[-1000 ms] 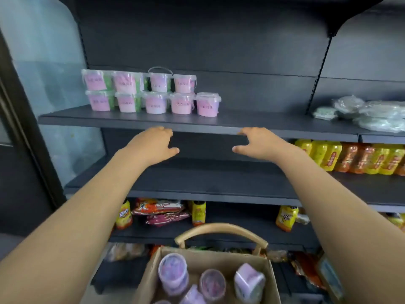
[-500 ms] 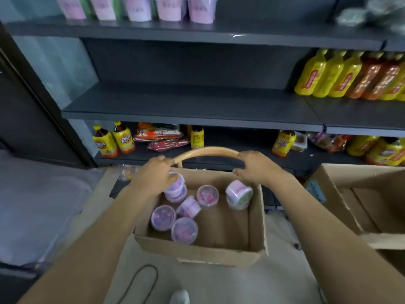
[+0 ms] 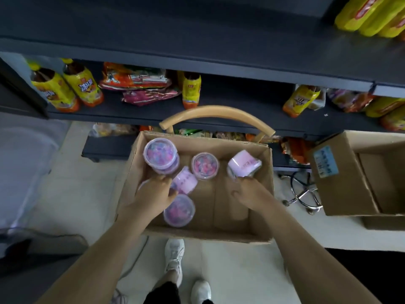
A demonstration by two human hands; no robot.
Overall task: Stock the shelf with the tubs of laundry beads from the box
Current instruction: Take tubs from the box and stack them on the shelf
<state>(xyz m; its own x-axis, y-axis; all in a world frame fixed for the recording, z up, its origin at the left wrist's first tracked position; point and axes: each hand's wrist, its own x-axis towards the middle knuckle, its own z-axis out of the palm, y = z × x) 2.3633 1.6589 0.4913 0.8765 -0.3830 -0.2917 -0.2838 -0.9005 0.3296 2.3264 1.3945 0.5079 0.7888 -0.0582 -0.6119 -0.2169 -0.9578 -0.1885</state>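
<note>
Cardboard box (image 3: 203, 234): left hand (image 3: 153, 196) and right hand (image 3: 249, 191) now reach its tubs (image 3: 161, 154).

A small shop aisle. Dark metal shelves (image 3: 197, 51) across the top of the frame hold yellow drink bottles (image 3: 83, 84) and snack packets (image 3: 135, 82). Open cardboard stock boxes (image 3: 341, 172) sit on the pale tiled floor (image 3: 230, 270) at lower centre and right.

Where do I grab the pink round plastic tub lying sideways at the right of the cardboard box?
Probably around its curved, labelled wall, coming down from above on the near side, where the right hand is. The pink round plastic tub lies on its side in the cardboard box, so that wall faces up, uncovered.
</note>
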